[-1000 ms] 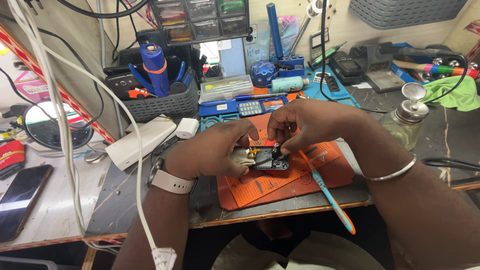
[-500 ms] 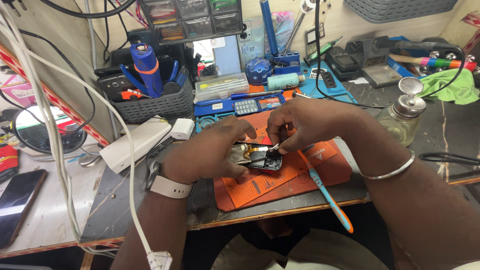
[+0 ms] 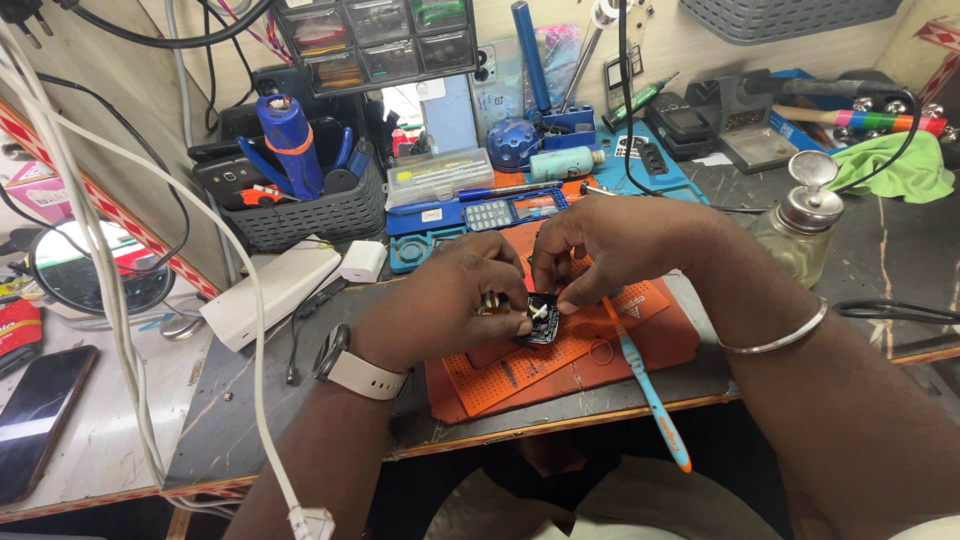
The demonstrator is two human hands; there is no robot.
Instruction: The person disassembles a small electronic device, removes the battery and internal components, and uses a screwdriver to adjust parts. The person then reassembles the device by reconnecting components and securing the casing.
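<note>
At the centre of the frame, a small black device [image 3: 540, 320] sits pinched between both hands above an orange work mat [image 3: 560, 365] on the desk [image 3: 240, 400]. The left hand [image 3: 440, 305] grips its left side; the right hand [image 3: 610, 245] grips its top with fingertips. A blue-and-orange toothbrush [image 3: 648, 390] lies just right of it. A grey basket [image 3: 310, 215] stands at upper left, a glass dispenser bottle [image 3: 800, 235] at right, and a phone [image 3: 35, 420] at lower left.
</note>
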